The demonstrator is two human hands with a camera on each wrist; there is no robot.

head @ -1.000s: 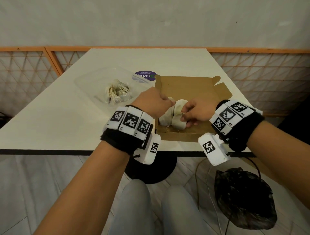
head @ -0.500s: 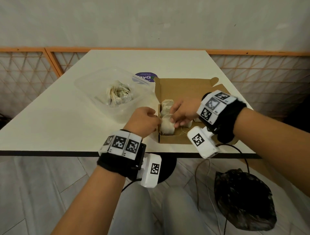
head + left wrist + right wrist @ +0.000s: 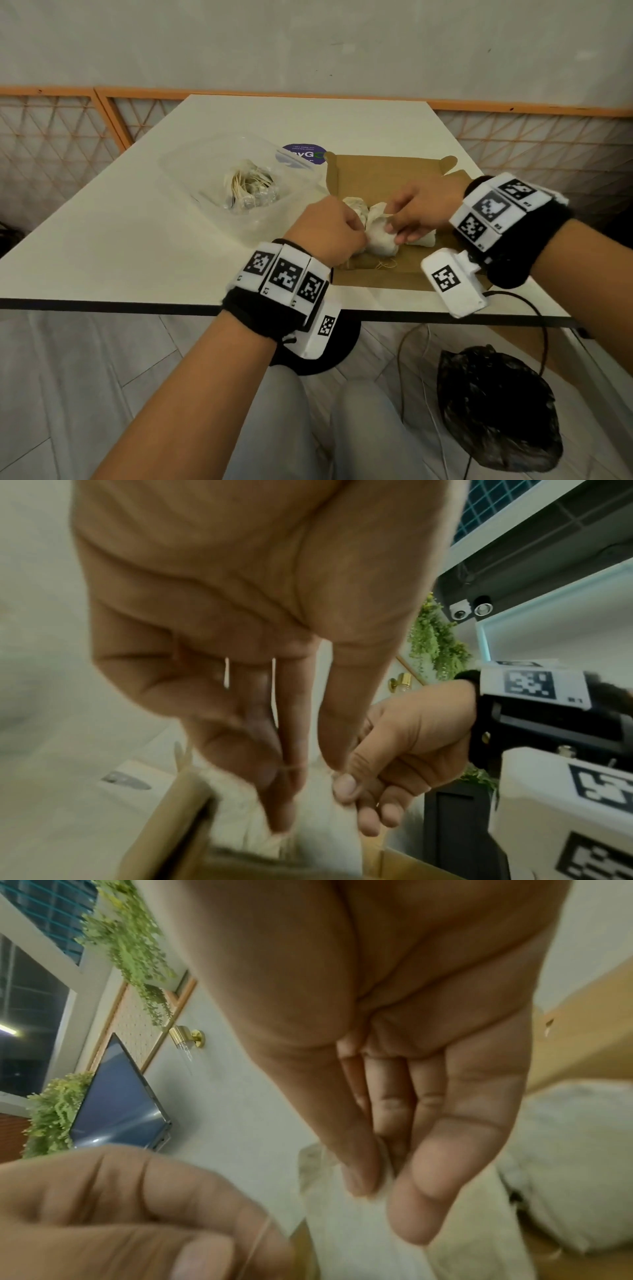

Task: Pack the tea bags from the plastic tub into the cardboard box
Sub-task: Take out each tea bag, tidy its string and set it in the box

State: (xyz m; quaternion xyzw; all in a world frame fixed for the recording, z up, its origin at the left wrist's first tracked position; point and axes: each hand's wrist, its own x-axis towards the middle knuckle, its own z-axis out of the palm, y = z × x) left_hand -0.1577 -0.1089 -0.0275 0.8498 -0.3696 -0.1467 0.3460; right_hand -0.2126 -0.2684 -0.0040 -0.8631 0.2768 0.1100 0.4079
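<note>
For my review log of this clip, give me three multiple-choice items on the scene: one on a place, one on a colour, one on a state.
1. Where is the plastic tub relative to the cardboard box?
A. To its left
B. Inside it
C. To its right

2. What colour is the round sticker on the table?
A. Red
B. Purple
C. Yellow

3. What is the right hand doing?
A. Lying flat on the table
B. Pinching a tea bag
C. Gripping the tub

Answers: 1 A, the head view shows the tub left of the box. 2 B, the sticker is purple. 3 B, the right wrist view shows thumb and fingers pinching white fabric.
</note>
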